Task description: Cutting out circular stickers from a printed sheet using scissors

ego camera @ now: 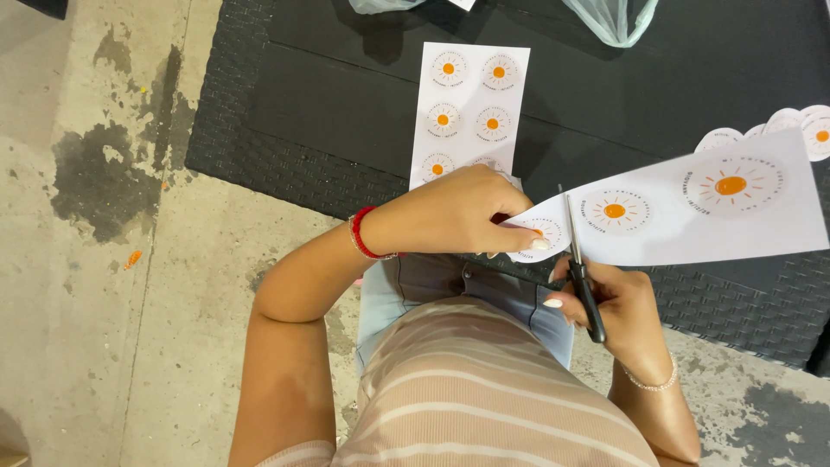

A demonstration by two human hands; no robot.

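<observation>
My left hand (450, 216), with a red bracelet at the wrist, pinches the near end of a white paper strip (683, 216) printed with round orange sun designs. My right hand (618, 307) grips black-handled scissors (577, 259), whose blades point up into the strip's lower edge just right of my left fingers. The strip stretches out to the right above the black table (346, 95).
A second sheet of sun circles (471, 108) lies flat on the table beyond my left hand. Cut-out round pieces (778, 125) overlap at the right edge. Clear plastic bags (614, 19) sit at the table's far side. Stained concrete floor (95, 259) spreads left.
</observation>
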